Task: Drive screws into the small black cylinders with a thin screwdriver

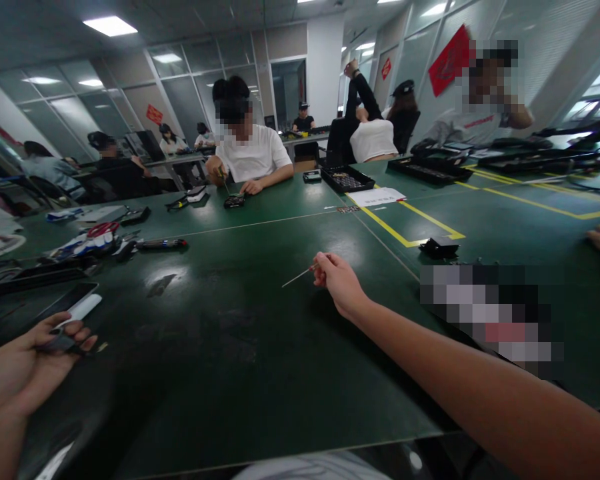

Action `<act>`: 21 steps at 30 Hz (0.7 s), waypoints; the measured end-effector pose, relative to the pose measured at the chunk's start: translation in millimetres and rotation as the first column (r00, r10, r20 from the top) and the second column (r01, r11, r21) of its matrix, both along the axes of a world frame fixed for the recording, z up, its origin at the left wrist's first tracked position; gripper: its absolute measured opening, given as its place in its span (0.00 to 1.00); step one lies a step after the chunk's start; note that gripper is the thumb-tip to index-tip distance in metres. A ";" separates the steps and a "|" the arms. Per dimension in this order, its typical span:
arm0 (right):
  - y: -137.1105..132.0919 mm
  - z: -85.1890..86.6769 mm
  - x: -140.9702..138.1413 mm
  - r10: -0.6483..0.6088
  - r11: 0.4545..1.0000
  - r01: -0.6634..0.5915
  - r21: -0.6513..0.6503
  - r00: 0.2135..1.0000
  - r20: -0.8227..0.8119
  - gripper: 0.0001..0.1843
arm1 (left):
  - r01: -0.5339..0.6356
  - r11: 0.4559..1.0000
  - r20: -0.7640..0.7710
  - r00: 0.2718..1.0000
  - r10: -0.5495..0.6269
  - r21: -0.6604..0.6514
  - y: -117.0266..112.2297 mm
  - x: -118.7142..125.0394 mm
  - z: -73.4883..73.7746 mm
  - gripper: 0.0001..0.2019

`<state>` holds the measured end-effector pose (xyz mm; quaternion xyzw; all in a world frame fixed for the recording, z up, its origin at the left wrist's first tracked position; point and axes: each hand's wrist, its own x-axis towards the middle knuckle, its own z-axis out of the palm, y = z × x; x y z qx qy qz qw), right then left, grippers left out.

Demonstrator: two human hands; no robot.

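My left hand (pixel 40 357) is at the lower left, palm partly up, its fingers curled around a small dark grey part (pixel 60 341). A short yellowish tip pokes out past the fingertips. Just behind those fingers are a white, rounded strip (pixel 85 307) and a dark phone-like slab (pixel 75 297); whether the strip touches the hand I cannot tell. Over the middle of the table, my right hand (pixel 337 280) pinches a thin metal rod (pixel 296 277) pointing left and slightly down. The rod's other end is hidden in the fingers, so its kind is unclear.
Tools and cables (pixel 87 243) are heaped on the green table (pixel 260 407) at left, near a dark pen-shaped tool (pixel 163 245). Right of my forearm lie a black block (pixel 439 247) and a blurred-out object (pixel 485 313). Across sits a co-worker (pixel 255 153) handling a black device (pixel 235 200).
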<state>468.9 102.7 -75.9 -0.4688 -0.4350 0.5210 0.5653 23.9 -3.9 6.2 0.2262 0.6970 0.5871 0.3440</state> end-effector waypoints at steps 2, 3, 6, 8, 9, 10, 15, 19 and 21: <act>0.5 -1.3 0.0 -0.003 1.000 0.003 0.000 1.000 0.003 0.19 | 0.069 0.995 0.045 0.996 -0.072 0.073 8.2 20.5 5.1 0.14; 0.9 -2.0 -0.1 -0.006 1.000 0.006 0.004 1.000 0.005 0.19 | 0.097 0.991 0.046 0.994 -0.101 0.089 13.2 31.0 7.2 0.15; 1.3 -2.5 -0.4 -0.015 1.000 0.015 0.018 1.000 0.012 0.18 | 0.244 0.968 0.048 0.968 -0.248 0.064 32.0 62.2 10.4 0.14; 0.7 -1.3 -0.7 -0.018 1.000 0.018 0.023 1.000 0.006 0.17 | 0.353 0.933 0.037 0.934 -0.356 0.078 46.9 83.3 9.3 0.12; 0.3 -0.4 -0.8 -0.016 1.000 0.016 0.021 1.000 0.000 0.17 | 0.397 0.913 0.026 0.916 -0.401 0.094 54.5 94.1 8.0 0.11; -0.2 0.6 -0.8 -0.015 1.000 0.015 0.018 1.000 -0.006 0.16 | 0.441 0.891 0.018 0.895 -0.445 0.111 61.9 105.1 6.4 0.10; -2.4 4.2 0.3 -0.005 1.000 0.004 0.012 1.000 0.011 0.14 | 0.625 0.769 -0.114 0.781 -0.615 0.135 93.1 160.2 -3.9 0.16; -3.8 5.1 1.4 0.030 0.998 -0.034 0.048 0.996 0.085 0.17 | 0.742 0.659 -0.234 0.667 -0.707 0.125 110.8 198.8 -17.0 0.15; -4.7 5.7 1.2 0.038 0.998 -0.044 0.054 0.993 0.109 0.19 | 0.790 0.606 -0.322 0.599 -0.733 0.092 116.7 213.2 -28.2 0.12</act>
